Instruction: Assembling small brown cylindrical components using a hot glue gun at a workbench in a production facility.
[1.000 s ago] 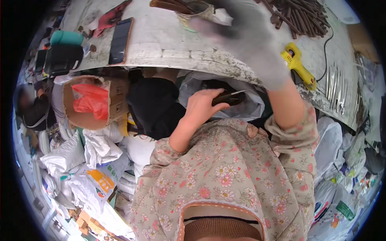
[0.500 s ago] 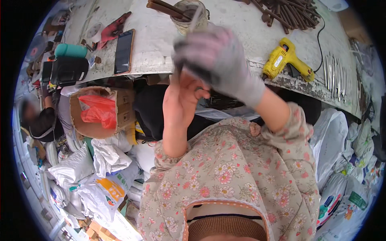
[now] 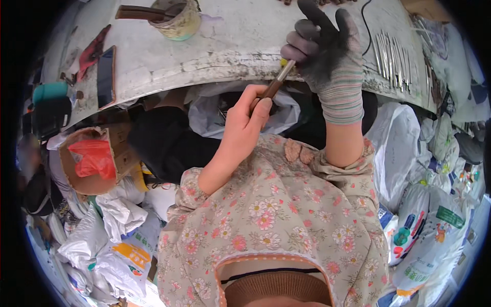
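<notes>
My bare left hand (image 3: 248, 113) is closed around the brown handle of a slim metal rod (image 3: 286, 72). The rod points up and to the right. My right hand (image 3: 325, 46), in a grey glove with a dark coated palm, turns its palm up. Its curled fingers wrap the silver part of the rod, while thumb and index finger stick out apart. The kind of tool cannot be made out, since the fingers hide much of its far end. A small bit of yellow shows beside the gloved fingers.
A stained cup (image 3: 179, 25) with brown sticks in it stands on the white table (image 3: 235, 43). Slim silver metal pieces (image 3: 393, 61) lie at right, a phone (image 3: 106, 77) at left. Below the table edge are an opened white bag (image 3: 281, 123) and a cardboard box (image 3: 120, 151).
My right hand has moved up and right and turned palm up. My left hand now grips the brown handle. The view has shifted, and the yellow glue gun is now mostly hidden.
</notes>
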### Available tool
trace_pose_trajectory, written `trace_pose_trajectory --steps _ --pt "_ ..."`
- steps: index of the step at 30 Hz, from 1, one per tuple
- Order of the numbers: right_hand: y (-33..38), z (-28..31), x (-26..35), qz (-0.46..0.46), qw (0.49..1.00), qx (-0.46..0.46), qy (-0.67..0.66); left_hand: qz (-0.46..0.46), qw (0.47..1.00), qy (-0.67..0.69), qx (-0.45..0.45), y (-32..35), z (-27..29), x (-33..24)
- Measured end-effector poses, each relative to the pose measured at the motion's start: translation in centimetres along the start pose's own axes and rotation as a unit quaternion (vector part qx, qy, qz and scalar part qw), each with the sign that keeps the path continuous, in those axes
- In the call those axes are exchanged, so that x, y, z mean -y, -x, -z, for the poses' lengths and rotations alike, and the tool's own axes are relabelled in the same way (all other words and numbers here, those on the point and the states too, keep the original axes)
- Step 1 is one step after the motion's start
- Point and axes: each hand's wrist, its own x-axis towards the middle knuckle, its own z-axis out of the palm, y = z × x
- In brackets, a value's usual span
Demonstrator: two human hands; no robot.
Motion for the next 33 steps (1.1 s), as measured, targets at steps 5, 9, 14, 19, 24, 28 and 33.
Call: trace_pose_trajectory --steps 5,9,14,19,24,28,33 --pt "0.5 -0.1 0.6 -0.09 0.982 0.132 -0.101 -0.035 0.997 -0.073 -0.007 0.1 -1.3 0.0" --pt "1.1 0.4 -0.1 -0.165 0.963 0.193 -0.091 -0.018 1.0 0.016 0.007 0.1 -1.5 -0.7" --pt "1.5 1.4 -1.8 -0.111 0.978 0.17 -0.041 0.046 0.993 0.078 0.071 -0.4 0.0 0.4" --pt "-3.8 1.1 -2.7 0.244 0.855 0.179 0.421 0.005 0.958 -0.287 0.016 0.5 4.1 1.3" --pt "-6.7 -9.3 -6.5 0.363 0.641 0.193 0.648 -0.146 0.845 -0.506 -0.092 0.7 5.7 5.1" --pt "-11.6 -11.6 -10.6 0.464 0.561 0.096 0.679 -0.129 0.882 -0.451 -0.052 -0.1 5.2 3.3" --pt "-13.3 -11.6 -12.8 0.448 0.609 0.128 0.642 -0.117 0.913 -0.365 -0.14 0.7 6.7 2.0"
